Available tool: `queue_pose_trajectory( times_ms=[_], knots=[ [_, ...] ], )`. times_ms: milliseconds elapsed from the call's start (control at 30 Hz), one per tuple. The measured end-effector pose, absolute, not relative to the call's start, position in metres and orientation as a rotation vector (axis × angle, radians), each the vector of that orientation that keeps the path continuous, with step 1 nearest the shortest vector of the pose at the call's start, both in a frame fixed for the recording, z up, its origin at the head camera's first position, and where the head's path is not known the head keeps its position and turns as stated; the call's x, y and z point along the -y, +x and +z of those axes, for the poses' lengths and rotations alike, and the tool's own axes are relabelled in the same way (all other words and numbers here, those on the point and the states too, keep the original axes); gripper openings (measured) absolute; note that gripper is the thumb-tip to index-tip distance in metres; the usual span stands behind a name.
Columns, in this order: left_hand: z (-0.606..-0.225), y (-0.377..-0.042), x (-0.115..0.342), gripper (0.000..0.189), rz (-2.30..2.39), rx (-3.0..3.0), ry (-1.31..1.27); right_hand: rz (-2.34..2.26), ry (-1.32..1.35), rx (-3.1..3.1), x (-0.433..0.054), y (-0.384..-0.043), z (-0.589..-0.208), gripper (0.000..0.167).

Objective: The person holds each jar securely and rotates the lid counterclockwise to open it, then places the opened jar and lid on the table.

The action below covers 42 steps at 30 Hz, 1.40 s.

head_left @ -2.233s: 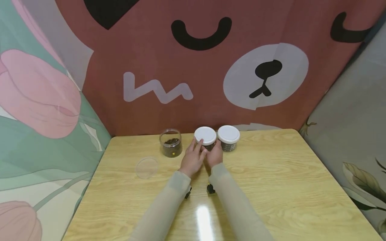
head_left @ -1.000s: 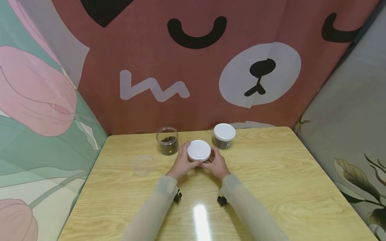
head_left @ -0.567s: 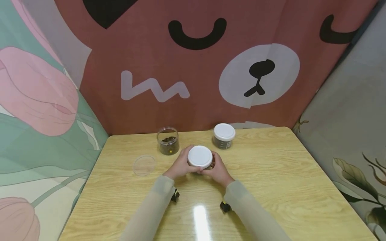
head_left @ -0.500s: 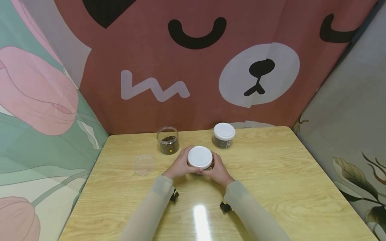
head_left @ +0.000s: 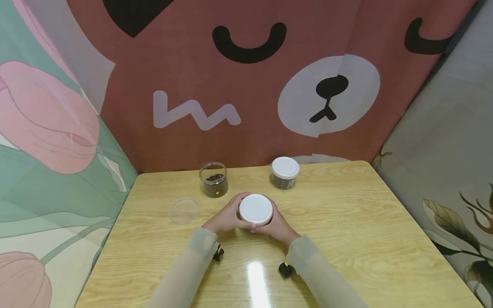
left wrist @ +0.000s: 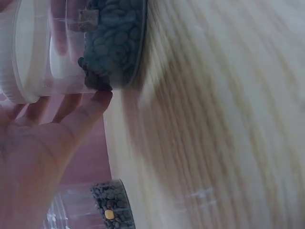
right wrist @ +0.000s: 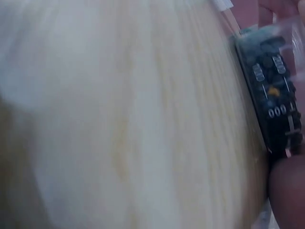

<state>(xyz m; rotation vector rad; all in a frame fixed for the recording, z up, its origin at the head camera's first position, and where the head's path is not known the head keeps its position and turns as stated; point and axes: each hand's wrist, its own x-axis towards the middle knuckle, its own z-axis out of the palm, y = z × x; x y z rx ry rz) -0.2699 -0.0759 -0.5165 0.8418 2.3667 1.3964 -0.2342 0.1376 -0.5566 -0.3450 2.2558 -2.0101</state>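
Between both hands is a clear plastic tub with a white lid, upright over the middle of the table. My left hand curls round its left side, thumb at the front. From the opposite side my right hand grips it, and the two thumbs meet in front. Dark pellets fill the tub's lower part in the left wrist view. Measuring marks and a small yellow bit show through the tub wall in the right wrist view. Whether its base touches the wood is hard to tell.
A second white-lidded tub stands behind, to the right. At back left is a lidless clear jar of dark pellets, with a clear round disc lying before it. A cloth-covered wall borders the wooden table.
From its place beside the other tub at the back, the lidded tub has come toward me in both hands. My hands have shifted from its front to its two sides.
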Motion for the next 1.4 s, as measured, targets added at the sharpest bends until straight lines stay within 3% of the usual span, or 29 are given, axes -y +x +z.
queue_pose_trajectory(
  times_ms=[333,533,1400],
  knots=[
    [-0.502,-0.264,0.066,0.114,1.053,-2.546,1.060,-1.866,-0.473,-2.315,-0.145,-0.238,-0.563,0.102],
    [-0.503,-0.260,0.056,0.105,0.782,-2.742,1.296,-1.840,-0.521,-2.364,-0.145,-0.237,-0.566,0.102],
    [-0.512,-0.255,0.045,0.101,0.692,-2.901,1.145,-1.885,-0.320,-2.547,-0.135,-0.231,-0.566,0.100]
  ],
)
